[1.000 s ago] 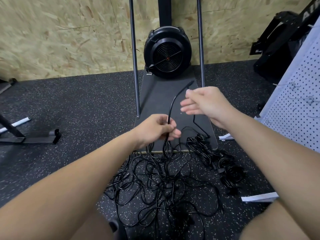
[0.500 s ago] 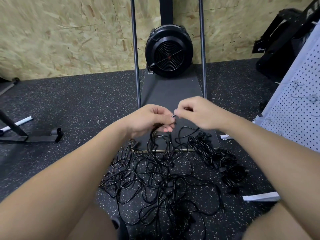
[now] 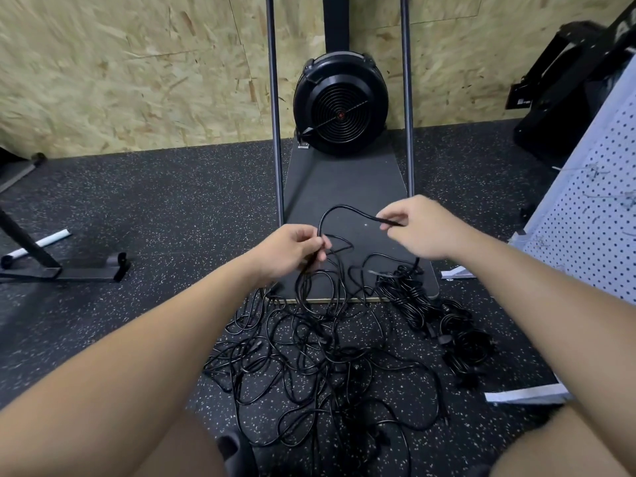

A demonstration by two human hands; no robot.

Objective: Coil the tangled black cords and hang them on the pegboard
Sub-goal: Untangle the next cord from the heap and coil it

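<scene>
A tangle of black cords (image 3: 320,359) is spread on the speckled floor in front of me. My left hand (image 3: 289,251) grips a bunch of loops of one black cord (image 3: 339,210). That cord arcs up from the left hand and across to my right hand (image 3: 418,227), which pinches it between thumb and fingers. Several bundled black cords (image 3: 457,332) lie to the right of the tangle. The white pegboard (image 3: 592,215) leans at the right edge with a few wire hooks on it.
A black fan machine (image 3: 340,108) stands on a dark platform (image 3: 344,180) between two upright metal poles by the chipboard wall. A black metal stand foot (image 3: 65,270) lies at left. White pegboard feet (image 3: 526,395) rest on the floor at right.
My hands were touching together half a second ago. The right hand has since moved right and away, drawing a length of cord out into an arc between the hands.
</scene>
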